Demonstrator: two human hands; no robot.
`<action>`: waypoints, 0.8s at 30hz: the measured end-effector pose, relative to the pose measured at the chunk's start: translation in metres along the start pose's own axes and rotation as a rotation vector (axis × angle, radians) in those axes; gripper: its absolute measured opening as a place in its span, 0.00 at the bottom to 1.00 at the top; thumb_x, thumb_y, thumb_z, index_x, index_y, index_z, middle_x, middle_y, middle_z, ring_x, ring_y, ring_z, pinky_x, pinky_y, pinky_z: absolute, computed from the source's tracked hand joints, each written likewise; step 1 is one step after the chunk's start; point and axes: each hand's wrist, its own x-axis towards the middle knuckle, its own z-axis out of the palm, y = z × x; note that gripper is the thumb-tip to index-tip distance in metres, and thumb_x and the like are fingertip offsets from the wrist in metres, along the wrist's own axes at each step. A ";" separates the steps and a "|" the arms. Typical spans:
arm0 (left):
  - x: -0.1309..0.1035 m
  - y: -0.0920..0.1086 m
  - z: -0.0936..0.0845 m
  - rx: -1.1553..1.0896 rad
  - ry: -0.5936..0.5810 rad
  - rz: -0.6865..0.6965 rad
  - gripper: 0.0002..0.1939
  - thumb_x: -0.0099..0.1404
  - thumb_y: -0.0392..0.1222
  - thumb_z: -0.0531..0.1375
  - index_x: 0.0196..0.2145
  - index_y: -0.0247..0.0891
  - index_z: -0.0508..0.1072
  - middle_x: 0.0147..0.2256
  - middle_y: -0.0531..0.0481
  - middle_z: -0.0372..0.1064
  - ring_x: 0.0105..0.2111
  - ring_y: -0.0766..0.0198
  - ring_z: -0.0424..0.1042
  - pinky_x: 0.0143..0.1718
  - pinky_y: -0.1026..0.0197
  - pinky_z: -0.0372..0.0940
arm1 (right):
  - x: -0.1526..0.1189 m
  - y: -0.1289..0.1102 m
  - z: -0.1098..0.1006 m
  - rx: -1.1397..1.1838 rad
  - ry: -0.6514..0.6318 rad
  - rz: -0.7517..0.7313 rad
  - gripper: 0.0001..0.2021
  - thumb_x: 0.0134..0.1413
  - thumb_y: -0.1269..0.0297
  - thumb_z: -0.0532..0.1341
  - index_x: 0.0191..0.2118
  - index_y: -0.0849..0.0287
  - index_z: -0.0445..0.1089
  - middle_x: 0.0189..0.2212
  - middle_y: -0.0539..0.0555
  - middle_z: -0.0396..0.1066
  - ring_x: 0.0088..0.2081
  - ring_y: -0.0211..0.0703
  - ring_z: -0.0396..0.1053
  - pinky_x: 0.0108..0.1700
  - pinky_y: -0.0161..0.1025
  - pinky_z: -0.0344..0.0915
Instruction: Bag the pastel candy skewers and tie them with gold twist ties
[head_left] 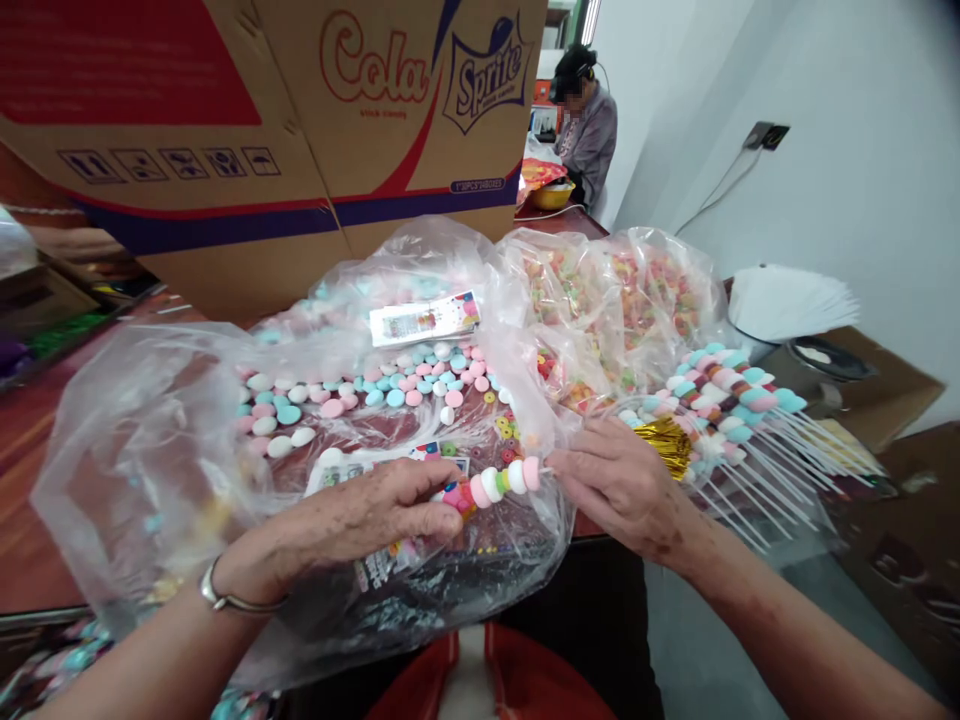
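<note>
A candy skewer [495, 485] of pink, white and green pieces is held level between my hands. My left hand [401, 503] is closed around its left end, where a colourful printed piece shows by the fingertips. The fingers of my right hand [619, 480] pinch the thin white stick just past the last pink candy. Behind my hands, loose pink, blue and white candies [394, 385] lie on clear plastic. Small ring candies [508, 428] are scattered closer to the skewer. Beneath my left hand lies a printed plastic wrapper [382, 568], partly covered.
Finished candy skewers [720, 390] are piled at the right beside gold twist ties [666, 447]. Bags of gummy rings [607, 290] stand behind. A stack of printed labels [425, 318] rests on a candy bag. A large cardboard box [300, 130] blocks the back. Another person [589, 130] sits beyond.
</note>
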 end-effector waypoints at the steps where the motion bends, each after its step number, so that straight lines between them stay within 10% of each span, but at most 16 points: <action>1: 0.000 0.002 0.001 -0.072 -0.036 -0.032 0.15 0.67 0.54 0.57 0.38 0.40 0.73 0.29 0.55 0.68 0.27 0.65 0.65 0.26 0.65 0.58 | 0.002 -0.001 0.000 0.009 -0.025 -0.006 0.11 0.64 0.71 0.54 0.34 0.62 0.73 0.28 0.53 0.68 0.33 0.42 0.59 0.40 0.41 0.54; 9: 0.007 0.018 0.011 0.073 -0.017 0.056 0.18 0.66 0.55 0.59 0.48 0.43 0.69 0.40 0.51 0.72 0.38 0.59 0.68 0.38 0.61 0.60 | 0.012 -0.012 0.014 0.030 -0.270 -0.071 0.13 0.64 0.69 0.54 0.27 0.60 0.67 0.25 0.50 0.66 0.31 0.40 0.59 0.36 0.40 0.51; 17: 0.015 0.018 0.020 0.408 0.142 0.226 0.20 0.72 0.56 0.48 0.51 0.41 0.67 0.29 0.52 0.68 0.28 0.60 0.66 0.29 0.61 0.54 | -0.003 -0.045 0.024 0.005 -0.318 0.079 0.12 0.61 0.75 0.52 0.28 0.59 0.67 0.25 0.52 0.71 0.26 0.40 0.63 0.33 0.40 0.53; 24: 0.029 0.031 0.017 0.637 0.347 0.227 0.24 0.71 0.57 0.49 0.54 0.38 0.65 0.28 0.49 0.69 0.29 0.55 0.70 0.32 0.59 0.60 | -0.017 -0.071 0.060 0.359 -0.051 0.470 0.14 0.65 0.69 0.46 0.37 0.58 0.68 0.23 0.48 0.68 0.24 0.37 0.65 0.28 0.33 0.58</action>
